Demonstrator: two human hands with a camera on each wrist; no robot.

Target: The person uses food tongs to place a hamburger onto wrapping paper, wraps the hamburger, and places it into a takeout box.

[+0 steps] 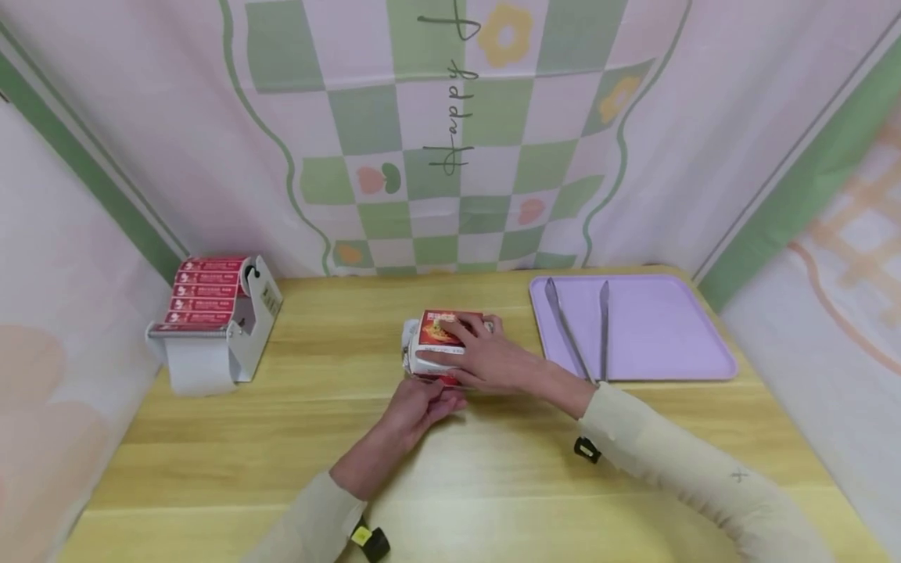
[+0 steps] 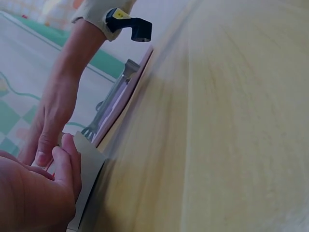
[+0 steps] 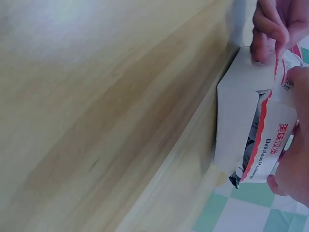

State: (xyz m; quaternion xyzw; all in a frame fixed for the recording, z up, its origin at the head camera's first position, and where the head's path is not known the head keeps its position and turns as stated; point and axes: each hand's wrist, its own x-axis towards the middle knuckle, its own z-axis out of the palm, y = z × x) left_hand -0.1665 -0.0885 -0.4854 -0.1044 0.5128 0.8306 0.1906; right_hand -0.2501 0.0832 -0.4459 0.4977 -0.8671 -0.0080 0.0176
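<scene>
A white hamburger box (image 1: pixel 431 336) with a red picture label on its lid sits at the middle of the table. My right hand (image 1: pixel 496 363) holds the lid from above, fingers spread over the top and down the sides. At the box's near left side, my left hand (image 1: pixel 411 410) pinches a red-edged part between thumb and fingers. The right wrist view shows the lid (image 3: pixel 275 140) standing slightly apart from the base (image 3: pixel 234 128). Patterned wrapping paper (image 3: pixel 248 145) shows through that gap. The box's contents are otherwise hidden.
On the left stands a white label dispenser (image 1: pixel 256 328) with a roll of red labels (image 1: pixel 204 293). A purple tray (image 1: pixel 662 328) lies at the right, metal tongs (image 1: pixel 604 328) on it. A patterned curtain (image 1: pixel 436 180) hangs behind the wooden table (image 1: pixel 317 461).
</scene>
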